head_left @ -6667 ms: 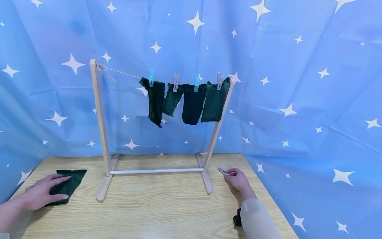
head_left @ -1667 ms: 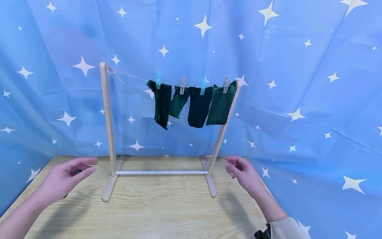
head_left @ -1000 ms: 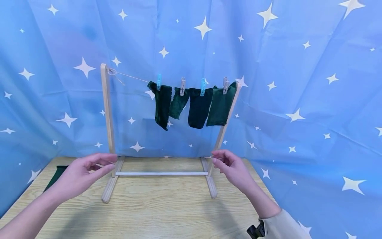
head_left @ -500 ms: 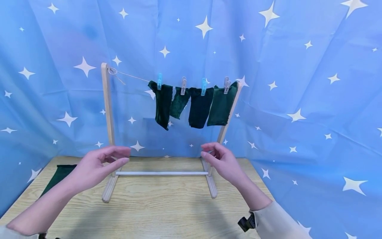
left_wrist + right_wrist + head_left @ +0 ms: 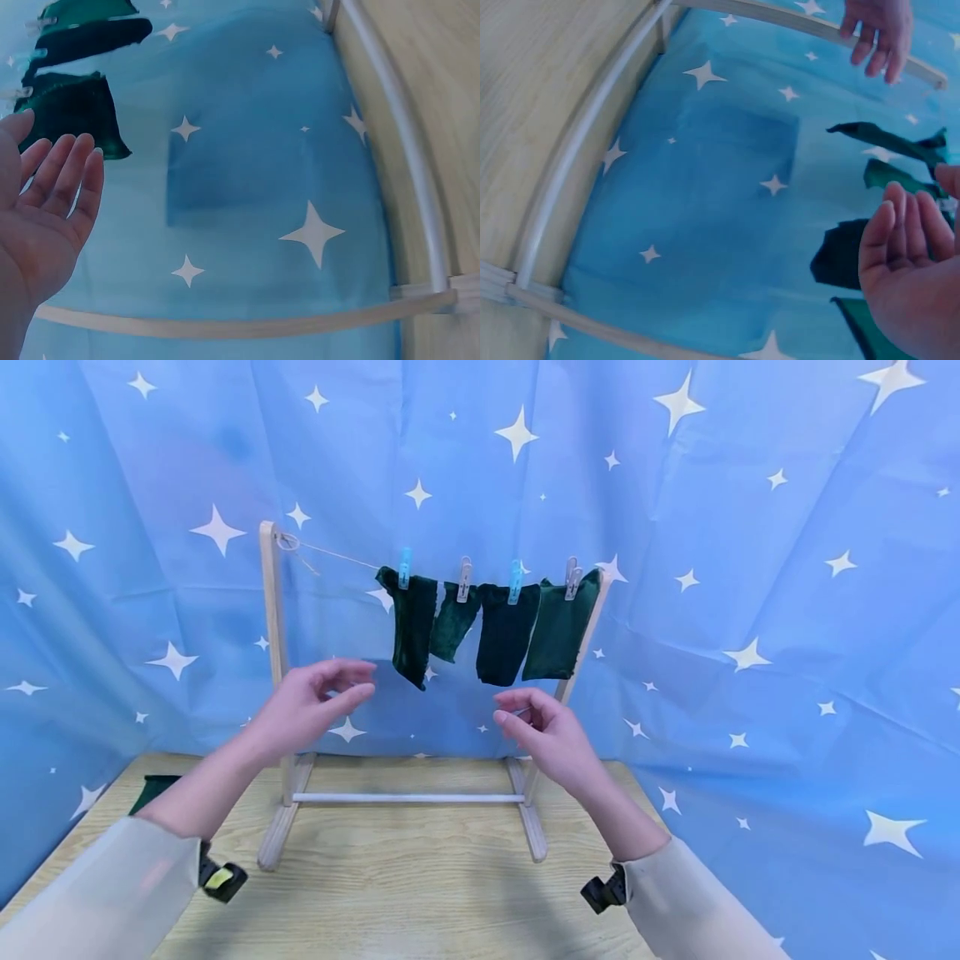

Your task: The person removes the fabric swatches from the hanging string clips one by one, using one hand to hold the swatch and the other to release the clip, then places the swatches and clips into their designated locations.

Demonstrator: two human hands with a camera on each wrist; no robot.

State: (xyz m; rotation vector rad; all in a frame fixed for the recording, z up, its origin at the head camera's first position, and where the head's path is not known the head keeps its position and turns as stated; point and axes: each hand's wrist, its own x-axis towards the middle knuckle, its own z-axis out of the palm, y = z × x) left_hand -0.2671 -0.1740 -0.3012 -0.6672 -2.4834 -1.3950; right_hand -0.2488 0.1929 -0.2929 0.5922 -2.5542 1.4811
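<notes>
Both hands hung raised before the drying rack (image 5: 273,635), holding nothing. The left hand (image 5: 303,710) lay loosely spread below the leftmost green cloth (image 5: 411,622). The right hand (image 5: 543,735) was relaxed, fingers half-curled.

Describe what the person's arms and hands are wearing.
Both hands are bare: the left hand and right hand wear no gloves or rings. Each forearm is bare down to a pale beige sleeve pushed back. A black strap-mounted device sits at the right cuff; the left device has a yellow-green patch.

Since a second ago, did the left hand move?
Yes. The left hand rose from the rack's bottom rail toward the hanging cloths.
</notes>
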